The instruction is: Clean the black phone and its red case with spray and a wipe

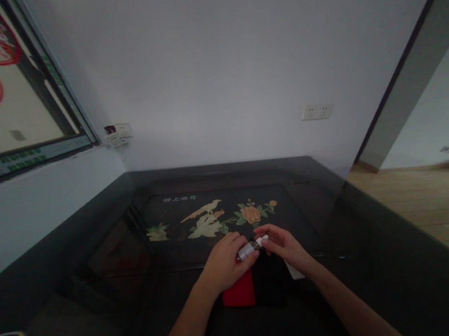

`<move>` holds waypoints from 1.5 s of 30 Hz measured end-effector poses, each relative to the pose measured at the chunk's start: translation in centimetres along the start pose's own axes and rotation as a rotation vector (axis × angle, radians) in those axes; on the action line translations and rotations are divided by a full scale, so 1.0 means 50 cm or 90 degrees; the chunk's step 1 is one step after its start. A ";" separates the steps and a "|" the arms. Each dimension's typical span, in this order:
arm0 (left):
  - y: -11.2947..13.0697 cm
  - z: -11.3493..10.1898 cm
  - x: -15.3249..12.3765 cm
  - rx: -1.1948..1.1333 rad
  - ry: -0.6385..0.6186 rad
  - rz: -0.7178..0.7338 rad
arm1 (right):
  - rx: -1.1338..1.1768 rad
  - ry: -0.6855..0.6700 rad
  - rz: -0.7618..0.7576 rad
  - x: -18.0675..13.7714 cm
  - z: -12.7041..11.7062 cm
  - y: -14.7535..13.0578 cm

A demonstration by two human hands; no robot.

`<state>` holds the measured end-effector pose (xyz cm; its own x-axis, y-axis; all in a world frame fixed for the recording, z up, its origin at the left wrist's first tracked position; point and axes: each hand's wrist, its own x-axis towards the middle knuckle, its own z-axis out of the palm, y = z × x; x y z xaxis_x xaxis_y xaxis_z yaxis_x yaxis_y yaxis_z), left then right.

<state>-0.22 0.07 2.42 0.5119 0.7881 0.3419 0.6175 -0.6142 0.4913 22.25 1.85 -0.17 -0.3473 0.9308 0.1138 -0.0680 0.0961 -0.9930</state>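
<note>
- Head view: small bottle (245, 250) is up between my two hands, over the near half of the glossy dark table (367, 276), lying tilted with its white end (262, 239) toward my right.
- My left hand (223, 262) is closed round the labelled body, thumb along the near side, fingers over the far side.
- My right hand (284, 244) is at the white end, thumb and fingers curled about it. Can't tell if they're pinching hard or just touching.
- Weight: light, I'd judge. Sits across one hand's fingers, so no wrist load worth noting.
- Stiffness: body looks rigid (glass or hard plastic, can't tell at this blur). Treat as breakable; firm, even squeeze, no crushing.
- Slip: label should give my left fingers decent friction. White end looks smooth and narrow, so dry fingertips matter there.
- Best hold: left on the label, full wrap; right on the white end only, in line with the bottle's axis. Sideways force at the narrow part is the likely weak spot.
- Below: red item (238, 292) lies under my left hand, looks flat. Pale item (295, 270) shows beside my right wrist, mostly hidden. Both sit clear of the grip.
</note>
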 end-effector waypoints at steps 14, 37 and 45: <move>0.010 -0.006 0.001 -0.011 -0.003 -0.011 | 0.029 -0.020 0.012 0.002 -0.006 0.011; 0.012 -0.019 -0.001 -0.055 0.006 -0.045 | 0.017 0.025 -0.018 -0.002 -0.018 -0.011; -0.007 -0.024 0.002 -0.023 0.157 -0.104 | 0.207 0.274 0.010 0.018 -0.049 0.006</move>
<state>-1.13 0.41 3.26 0.2438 0.8656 0.4375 0.6557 -0.4795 0.5833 24.21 3.56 -0.45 0.0595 0.9982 0.0090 -0.3755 0.0308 -0.9263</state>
